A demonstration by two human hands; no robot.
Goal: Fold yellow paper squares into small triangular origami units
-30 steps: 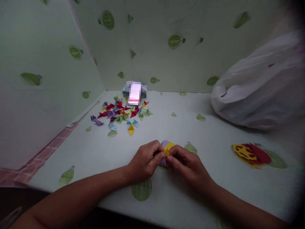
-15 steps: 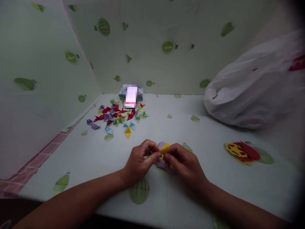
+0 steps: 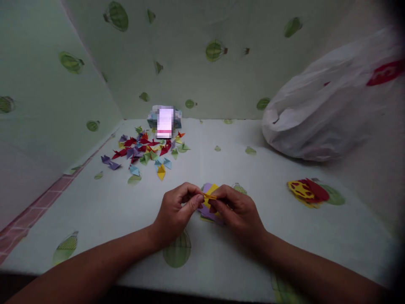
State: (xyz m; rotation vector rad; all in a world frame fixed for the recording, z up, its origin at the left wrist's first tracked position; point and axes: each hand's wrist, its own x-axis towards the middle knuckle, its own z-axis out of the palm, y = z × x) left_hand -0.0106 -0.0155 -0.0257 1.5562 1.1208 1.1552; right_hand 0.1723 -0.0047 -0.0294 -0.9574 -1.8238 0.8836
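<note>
Between my two hands is a small folded piece of yellow paper, seen nearly edge-on. My left hand pinches its left end between thumb and fingers. At the other end, my right hand pinches it the same way. Just below and behind the fingertips lies a small stack of purple and yellow paper squares on the table, partly covered by my right hand. Farther off to the left, many small folded paper figures in red, purple, green, blue and yellow are spread in a loose heap.
A lit phone leans on a patterned box behind the heap. At right stands a large white plastic bag. Yellow and dark red cut-out shapes lie in front of it. Walls rise at the back and left of the table.
The yellow folded paper has turned from showing its face to nearly edge-on, still between both hands. The camera view has shifted slightly, so everything sits a little farther left and higher.
</note>
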